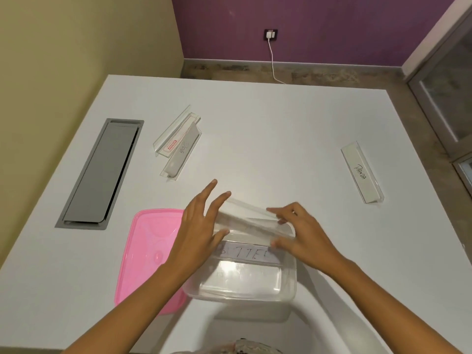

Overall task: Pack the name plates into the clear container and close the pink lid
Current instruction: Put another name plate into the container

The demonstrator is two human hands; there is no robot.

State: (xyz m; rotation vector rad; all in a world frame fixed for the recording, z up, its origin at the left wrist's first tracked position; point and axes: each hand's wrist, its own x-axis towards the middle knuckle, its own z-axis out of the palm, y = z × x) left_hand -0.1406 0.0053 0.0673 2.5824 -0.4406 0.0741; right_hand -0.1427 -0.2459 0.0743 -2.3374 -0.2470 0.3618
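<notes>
Two hands held one clear name plate [246, 221] between them, over the far rim of the clear container [242, 284]. Left hand [198, 226]: fingers spread long, thumb under the plate's left end, fingertips along its top edge; loose pinch, not a fist. Right hand [296, 231]: fingers curled round the right end, thumb below, closed on the plate. Plate tilted, left end higher and farther; any writing on it too blurred to read. Container sat near the front edge of the white table [281, 123], with one plate already lying inside [246, 254]; its handwritten card read roughly "BUTTE…", the rest hidden by the right hand. Pink lid [145, 251] lay flat on the table, touching or just beside the container's left side, partly under the left forearm. Two more plates [178, 144] lay together at far left, overlapping: one showed a red printed label, too small to read, the other handwriting like "Dog". A lone plate [362, 172] at far right, well apart, read "PANDA". Grey cable hatch [99, 172] set in the table's left side.
</notes>
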